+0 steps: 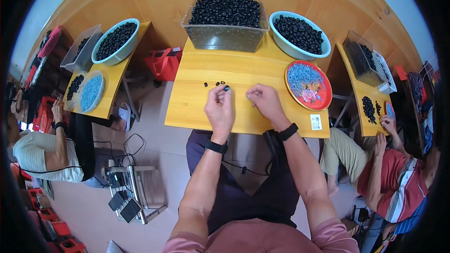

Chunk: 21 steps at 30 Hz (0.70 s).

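Above the yellow table, my left hand [219, 107] pinches a small black cap-like part [227, 88] with a bluish glint between thumb and forefinger. My right hand [266, 103] is a little to the right, its thumb and fingertips pressed together; whatever they hold is too small to make out. Just beyond my left fingertips lie a few small black parts [217, 84], one of them [206, 84] slightly apart to the left. Right of my right hand, a red flowered plate [327, 97] bears a heap of tiny light-blue pieces [303, 76].
A clear plastic bin [225, 37] of black ring-like parts stands at the table's back, beside a pale-blue basin [311, 55] of similar parts. A white label [316, 122] sticks near the front right corner. Co-workers sit at tables on the left [51, 152] and right [393, 182].
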Each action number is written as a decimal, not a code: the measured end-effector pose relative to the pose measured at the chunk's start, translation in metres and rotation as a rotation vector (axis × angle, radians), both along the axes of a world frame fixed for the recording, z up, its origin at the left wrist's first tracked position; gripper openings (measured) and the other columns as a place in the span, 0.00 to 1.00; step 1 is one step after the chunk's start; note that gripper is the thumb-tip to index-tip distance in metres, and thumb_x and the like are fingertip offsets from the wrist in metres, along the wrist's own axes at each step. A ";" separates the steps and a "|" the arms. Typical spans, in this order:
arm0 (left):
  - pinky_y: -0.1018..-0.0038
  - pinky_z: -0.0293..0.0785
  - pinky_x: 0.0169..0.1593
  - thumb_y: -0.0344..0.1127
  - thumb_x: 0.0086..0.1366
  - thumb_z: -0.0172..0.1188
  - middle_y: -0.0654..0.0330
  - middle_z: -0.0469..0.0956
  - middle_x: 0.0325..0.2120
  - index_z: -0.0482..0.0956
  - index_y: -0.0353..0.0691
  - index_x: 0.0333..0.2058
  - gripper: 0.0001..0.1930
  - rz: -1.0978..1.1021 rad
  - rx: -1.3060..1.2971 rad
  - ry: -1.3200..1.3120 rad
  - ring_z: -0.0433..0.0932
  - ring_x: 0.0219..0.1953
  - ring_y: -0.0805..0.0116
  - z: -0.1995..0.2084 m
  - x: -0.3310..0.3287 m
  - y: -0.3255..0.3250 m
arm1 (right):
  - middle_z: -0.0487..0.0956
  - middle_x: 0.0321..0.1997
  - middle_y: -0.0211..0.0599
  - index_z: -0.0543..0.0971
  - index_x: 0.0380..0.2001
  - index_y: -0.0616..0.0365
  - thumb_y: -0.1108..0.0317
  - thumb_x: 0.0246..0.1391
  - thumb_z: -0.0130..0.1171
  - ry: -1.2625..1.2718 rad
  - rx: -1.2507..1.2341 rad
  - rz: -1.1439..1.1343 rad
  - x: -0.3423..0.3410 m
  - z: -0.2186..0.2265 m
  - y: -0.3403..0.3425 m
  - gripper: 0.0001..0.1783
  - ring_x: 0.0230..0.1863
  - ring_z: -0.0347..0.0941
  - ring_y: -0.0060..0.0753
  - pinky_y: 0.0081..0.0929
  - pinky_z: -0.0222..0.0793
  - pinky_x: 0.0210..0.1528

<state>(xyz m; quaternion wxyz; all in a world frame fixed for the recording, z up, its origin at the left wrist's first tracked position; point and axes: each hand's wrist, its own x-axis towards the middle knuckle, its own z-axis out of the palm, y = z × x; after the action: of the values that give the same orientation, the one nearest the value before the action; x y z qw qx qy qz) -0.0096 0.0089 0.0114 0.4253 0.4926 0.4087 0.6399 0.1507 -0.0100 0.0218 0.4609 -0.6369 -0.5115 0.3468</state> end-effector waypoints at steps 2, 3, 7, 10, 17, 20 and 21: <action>0.82 0.72 0.39 0.25 0.68 0.63 0.66 0.76 0.32 0.76 0.32 0.46 0.09 0.068 -0.009 -0.091 0.71 0.32 0.81 -0.005 -0.006 0.004 | 0.85 0.30 0.43 0.85 0.34 0.62 0.69 0.54 0.65 -0.147 0.043 0.030 -0.015 0.010 0.013 0.08 0.31 0.82 0.35 0.30 0.77 0.37; 0.83 0.72 0.39 0.25 0.69 0.62 0.66 0.75 0.32 0.75 0.32 0.46 0.09 0.130 -0.017 -0.183 0.71 0.32 0.81 -0.007 -0.007 0.006 | 0.85 0.32 0.45 0.85 0.34 0.60 0.69 0.53 0.64 -0.273 0.082 0.072 -0.021 0.016 0.018 0.08 0.33 0.83 0.42 0.34 0.77 0.39; 0.83 0.71 0.38 0.25 0.70 0.61 0.65 0.74 0.32 0.74 0.32 0.46 0.09 0.147 -0.037 -0.189 0.70 0.31 0.82 -0.009 -0.006 0.009 | 0.85 0.37 0.47 0.86 0.36 0.56 0.68 0.53 0.61 -0.539 0.157 0.161 -0.041 0.020 0.034 0.09 0.41 0.82 0.54 0.43 0.77 0.45; 0.83 0.71 0.37 0.25 0.69 0.61 0.65 0.74 0.32 0.74 0.32 0.46 0.09 0.157 -0.034 -0.192 0.70 0.31 0.82 -0.008 -0.006 0.008 | 0.84 0.39 0.49 0.86 0.35 0.57 0.68 0.53 0.60 -0.631 0.122 0.193 -0.057 0.022 0.035 0.09 0.44 0.80 0.54 0.45 0.77 0.47; 0.83 0.72 0.38 0.25 0.68 0.63 0.65 0.76 0.32 0.75 0.32 0.46 0.09 0.043 -0.071 -0.185 0.72 0.32 0.81 -0.005 -0.001 0.006 | 0.81 0.37 0.53 0.81 0.29 0.63 0.71 0.50 0.58 -0.727 0.111 0.249 -0.052 0.007 0.035 0.07 0.44 0.79 0.57 0.49 0.75 0.46; 0.83 0.72 0.38 0.25 0.67 0.64 0.65 0.77 0.31 0.77 0.31 0.44 0.09 -0.044 -0.072 -0.064 0.73 0.31 0.81 -0.007 -0.004 0.007 | 0.82 0.35 0.54 0.79 0.28 0.66 0.72 0.49 0.57 -0.701 0.149 0.258 -0.039 0.011 0.021 0.07 0.42 0.79 0.59 0.50 0.75 0.45; 0.83 0.72 0.38 0.25 0.67 0.64 0.65 0.77 0.31 0.77 0.31 0.44 0.09 -0.045 -0.073 -0.065 0.73 0.31 0.81 -0.009 -0.006 0.007 | 0.82 0.33 0.55 0.80 0.29 0.66 0.73 0.49 0.58 -0.608 0.129 0.221 -0.035 0.013 0.015 0.06 0.39 0.80 0.58 0.48 0.75 0.43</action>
<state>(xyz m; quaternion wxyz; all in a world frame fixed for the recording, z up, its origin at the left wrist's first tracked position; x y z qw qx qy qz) -0.0151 0.0164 0.0026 0.4702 0.4649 0.4066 0.6305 0.1158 0.0053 0.0349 0.2862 -0.6213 -0.7127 0.1556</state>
